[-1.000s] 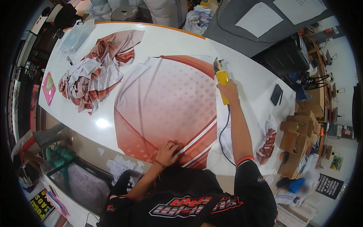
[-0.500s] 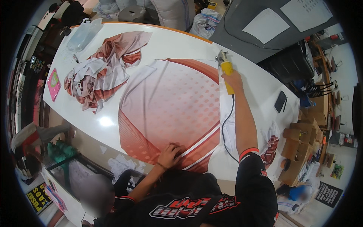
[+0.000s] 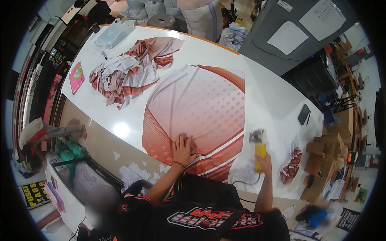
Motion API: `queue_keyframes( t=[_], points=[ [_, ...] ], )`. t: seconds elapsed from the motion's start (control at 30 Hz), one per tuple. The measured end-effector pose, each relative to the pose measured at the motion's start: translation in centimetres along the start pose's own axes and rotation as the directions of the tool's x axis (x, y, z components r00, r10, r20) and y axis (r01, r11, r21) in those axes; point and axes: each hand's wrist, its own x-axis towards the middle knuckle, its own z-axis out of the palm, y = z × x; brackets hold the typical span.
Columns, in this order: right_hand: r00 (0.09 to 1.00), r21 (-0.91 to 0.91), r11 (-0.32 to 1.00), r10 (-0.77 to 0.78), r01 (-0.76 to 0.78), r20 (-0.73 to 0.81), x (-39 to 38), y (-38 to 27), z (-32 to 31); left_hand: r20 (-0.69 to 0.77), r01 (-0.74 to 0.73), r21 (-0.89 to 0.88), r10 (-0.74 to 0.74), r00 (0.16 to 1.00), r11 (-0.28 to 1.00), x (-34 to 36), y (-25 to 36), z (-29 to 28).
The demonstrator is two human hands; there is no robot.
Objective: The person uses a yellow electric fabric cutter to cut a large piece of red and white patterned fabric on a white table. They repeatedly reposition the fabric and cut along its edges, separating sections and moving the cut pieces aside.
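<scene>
The left hand (image 3: 183, 150), fingers slightly spread, lies palm-down on the near edge of a smooth fabric panel (image 3: 201, 108), which stretches from it toward 12 and 2 o'clock, white fading to dotted coral with curved red bands. At the hand's 3 o'clock, the right hand (image 3: 264, 162) wraps a yellow, metal-headed corded tool (image 3: 260, 151), apart from the panel. A crumpled cloth heap (image 3: 124, 76) sits toward 11 o'clock on the glossy white table (image 3: 104, 116).

Glare spots the white table (image 3: 277, 106), the yellow tool (image 3: 260, 152) is blurred, and straight edges bend.
</scene>
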Motion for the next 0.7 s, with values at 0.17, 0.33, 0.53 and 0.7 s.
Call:
queue_keyframes(
  t=[0.17,0.33,0.53,0.7],
  points=[
    [0.976,0.202,0.955,0.21,-0.219,0.063,-14.2,5.5,-2.0,-0.076,-0.047,-0.019,0.045,0.996,0.999,1.9,0.1,0.3],
    [0.96,0.401,0.889,0.27,-0.219,-0.075,-20.4,6.9,0.3,0.05,0.085,-0.097,-0.08,0.996,0.992,6.7,-2.3,0.8],
    [0.974,0.48,0.876,0.145,-0.046,-0.172,-20.7,7.5,3.1,-0.641,0.251,-0.382,-0.451,0.622,0.889,17.2,-12.4,-7.0],
    [0.947,0.503,0.863,0.206,-0.057,-0.247,-23.1,6.2,3.5,-0.875,0.163,-0.446,-0.467,0.128,0.88,22.6,-14.8,-21.6]
  ],
)
